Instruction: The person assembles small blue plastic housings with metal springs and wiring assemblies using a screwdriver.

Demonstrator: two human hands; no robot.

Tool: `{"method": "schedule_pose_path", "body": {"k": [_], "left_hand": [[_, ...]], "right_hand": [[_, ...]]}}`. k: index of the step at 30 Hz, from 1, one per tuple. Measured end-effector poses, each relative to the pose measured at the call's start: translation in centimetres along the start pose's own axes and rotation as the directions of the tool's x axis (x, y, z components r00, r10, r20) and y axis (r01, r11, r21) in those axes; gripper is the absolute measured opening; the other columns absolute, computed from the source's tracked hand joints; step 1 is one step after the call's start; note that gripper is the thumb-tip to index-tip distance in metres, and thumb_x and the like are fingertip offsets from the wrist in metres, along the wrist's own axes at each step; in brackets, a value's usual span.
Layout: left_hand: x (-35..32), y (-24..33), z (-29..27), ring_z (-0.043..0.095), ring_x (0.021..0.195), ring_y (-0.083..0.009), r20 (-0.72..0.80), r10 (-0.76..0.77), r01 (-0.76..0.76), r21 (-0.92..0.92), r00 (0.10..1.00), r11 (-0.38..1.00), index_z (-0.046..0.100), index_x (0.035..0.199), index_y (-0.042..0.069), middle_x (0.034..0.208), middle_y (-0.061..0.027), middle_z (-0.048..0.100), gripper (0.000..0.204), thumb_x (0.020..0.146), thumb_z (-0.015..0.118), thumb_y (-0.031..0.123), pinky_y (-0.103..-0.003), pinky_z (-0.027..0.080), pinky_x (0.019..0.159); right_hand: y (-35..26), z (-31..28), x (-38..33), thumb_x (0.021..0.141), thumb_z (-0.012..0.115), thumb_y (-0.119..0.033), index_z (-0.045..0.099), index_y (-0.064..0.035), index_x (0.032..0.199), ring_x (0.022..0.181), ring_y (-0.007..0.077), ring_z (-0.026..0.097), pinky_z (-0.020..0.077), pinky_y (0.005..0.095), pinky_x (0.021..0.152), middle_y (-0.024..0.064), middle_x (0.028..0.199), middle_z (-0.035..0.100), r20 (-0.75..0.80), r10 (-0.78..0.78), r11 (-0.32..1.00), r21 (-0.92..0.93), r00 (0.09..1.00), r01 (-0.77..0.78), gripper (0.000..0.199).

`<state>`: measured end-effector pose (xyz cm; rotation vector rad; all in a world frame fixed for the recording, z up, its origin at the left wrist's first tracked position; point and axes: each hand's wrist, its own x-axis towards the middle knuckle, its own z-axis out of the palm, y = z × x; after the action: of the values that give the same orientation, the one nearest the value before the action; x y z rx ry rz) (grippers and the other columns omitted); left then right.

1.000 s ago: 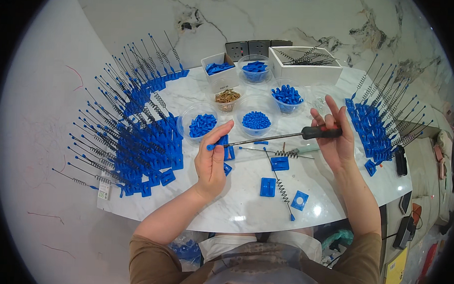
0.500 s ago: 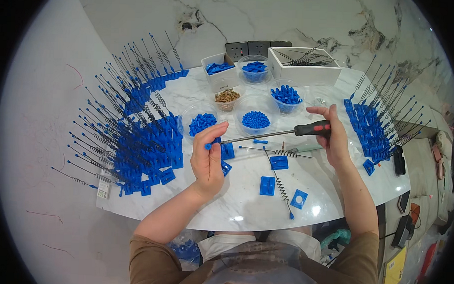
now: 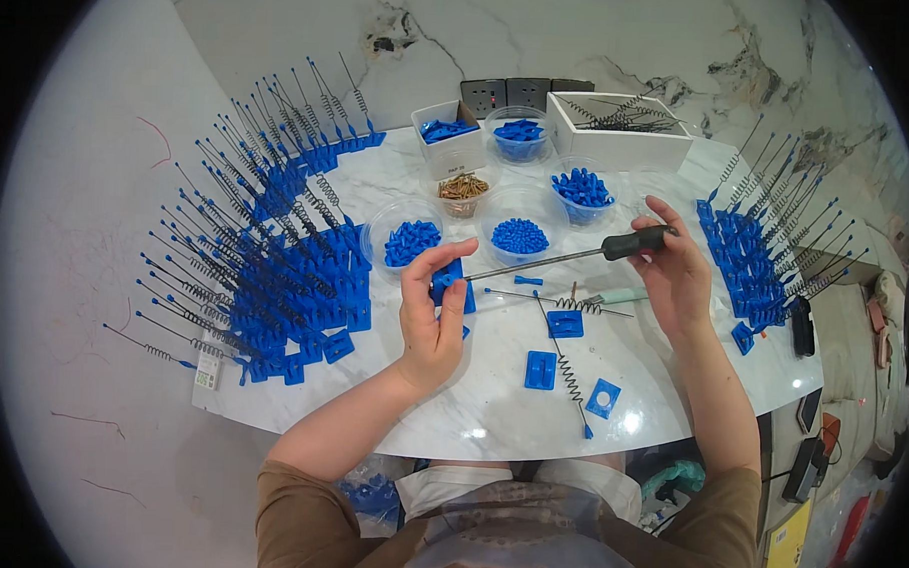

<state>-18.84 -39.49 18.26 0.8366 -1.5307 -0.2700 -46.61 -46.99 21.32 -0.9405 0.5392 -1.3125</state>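
Note:
My right hand (image 3: 678,277) is closed around the dark handle of a screwdriver (image 3: 629,243). Its long metal shaft slants down to the left, and the tip reaches a small blue plastic piece (image 3: 444,282) pinched in my left hand (image 3: 429,323). Fingers partly cover that piece. Just behind my left hand lies a blue plate (image 3: 462,296). On the table in front of me are a blue square base (image 3: 540,370), another base (image 3: 565,324), a blue square with a round light centre (image 3: 603,398), and a black spring rod with blue ends (image 3: 568,376).
Dense rows of spring rods on blue bases (image 3: 304,279) fill the left, with a smaller group (image 3: 746,259) at right. Clear tubs of blue parts (image 3: 521,236), a tub of brass-coloured screws (image 3: 464,189) and a white box of rods (image 3: 620,145) stand behind. A pale green-handled tool (image 3: 619,296) lies mid-table.
The screwdriver handle has turned, its red patches now out of sight, and my right fingers have shifted around it. My left hand has tilted slightly. The whole view has shifted a little.

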Motion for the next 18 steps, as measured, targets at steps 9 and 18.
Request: {"method": "schedule_pose_path", "body": {"k": [9, 18], "left_hand": [[0.1, -0.2, -0.1, 0.051, 0.112, -0.0189, 0.008, -0.046, 0.045, 0.008, 0.999, 0.999, 0.034, 0.130, 0.000, 0.120, -0.0177, 0.056, 0.035, 0.096, 0.043, 0.002, -0.032, 0.034, 0.101], [0.0, -0.2, -0.5, 0.053, 0.086, -0.0098, -0.042, -0.184, 0.171, -0.217, 0.982, 0.961, 0.045, 0.119, 0.002, 0.103, -0.0102, 0.059, 0.022, 0.097, 0.045, 0.005, -0.021, 0.042, 0.076]], "right_hand": [[-0.8, 2.8, -0.3, 0.097, 0.049, -0.034, 0.051, -0.0062, 0.126, 0.094, 0.0112, 0.055, 0.0418, 0.0285, 0.081, 0.0028, 0.096, 0.063, -0.206, 0.034, 0.998, -0.049, 0.978, -0.045, 0.040], [-1.1, -0.5, 0.0, 0.096, 0.049, -0.032, 0.049, -0.0067, 0.126, 0.062, 0.0049, 0.046, 0.0326, 0.0197, 0.055, -0.0032, 0.070, 0.050, -0.079, 0.084, 0.874, -0.473, 0.993, -0.111, 0.039]]}}
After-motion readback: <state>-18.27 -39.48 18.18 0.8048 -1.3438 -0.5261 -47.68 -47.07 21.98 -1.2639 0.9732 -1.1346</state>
